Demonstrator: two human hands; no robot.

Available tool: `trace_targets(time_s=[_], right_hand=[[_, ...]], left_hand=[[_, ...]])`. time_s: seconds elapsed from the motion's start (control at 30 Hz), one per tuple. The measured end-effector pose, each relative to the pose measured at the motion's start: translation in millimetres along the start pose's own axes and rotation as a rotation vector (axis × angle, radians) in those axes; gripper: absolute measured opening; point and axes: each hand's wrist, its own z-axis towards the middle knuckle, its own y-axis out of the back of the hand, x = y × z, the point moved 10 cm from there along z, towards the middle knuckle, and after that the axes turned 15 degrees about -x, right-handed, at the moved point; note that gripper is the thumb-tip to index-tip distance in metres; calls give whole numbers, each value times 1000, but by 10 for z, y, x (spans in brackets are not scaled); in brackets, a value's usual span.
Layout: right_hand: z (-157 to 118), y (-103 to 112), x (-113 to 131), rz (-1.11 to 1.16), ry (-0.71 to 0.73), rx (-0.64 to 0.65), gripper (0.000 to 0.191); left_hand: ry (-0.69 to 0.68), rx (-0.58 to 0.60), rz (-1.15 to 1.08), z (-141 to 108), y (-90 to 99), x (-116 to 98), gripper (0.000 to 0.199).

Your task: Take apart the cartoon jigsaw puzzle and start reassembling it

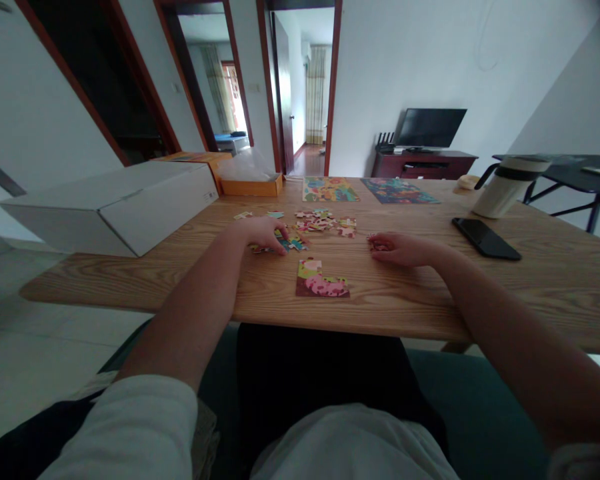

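My left hand (266,233) rests over a loose heap of blue and yellow jigsaw pieces (296,244), fingers bent down and apart, touching them. To the right, my right hand (397,249) is curled round several pinkish jigsaw pieces (377,244) at the tabletop. Between the hands, closer to me, lies a partly joined puzzle (324,285) with a pink spotted shape on brown and green; its upper right corner is open. Beyond it is a pile of red and pink puzzle pieces (316,221), with a few joined ones (347,227) beside it.
Two finished-looking pictures, one yellow (330,189) and one blue (399,191), lie at the table's far edge. A white box (120,200) and an orange tray (253,187) stand left. A phone (485,239) and a white tumbler (505,190) are right.
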Motion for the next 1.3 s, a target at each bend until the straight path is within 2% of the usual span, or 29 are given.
trace_targets(time_s=[0.17,0.43,0.57,0.7,0.83,0.97,1.13,1.3], right_hand=[[-5,-7,-8,-11,-6,18,50],[-11,-17,-37,-19,-8,25,55],[-4,7,-34,9,-3,-7,49],[-9,34,-24,22,1,-13,47],[-31,40,40,20,0,14,46],[-12,72,176,-86,1,-75,44],[25,51,449,-119,69,-178,45],[32,261,393,-15,-21,-347,40]], left_hand=[[20,5,-11,22,-41,2,60],[1,-130,-74,67,52,-138,66],[-56,-183,-92,73,95,-200,64],[-125,-230,-106,41,143,-377,65],[-212,-239,-88,13,107,-706,57],[-266,-248,-92,27,49,-918,48],[-284,-258,-125,21,50,-1006,49],[-364,-249,-120,-17,48,-1147,49]])
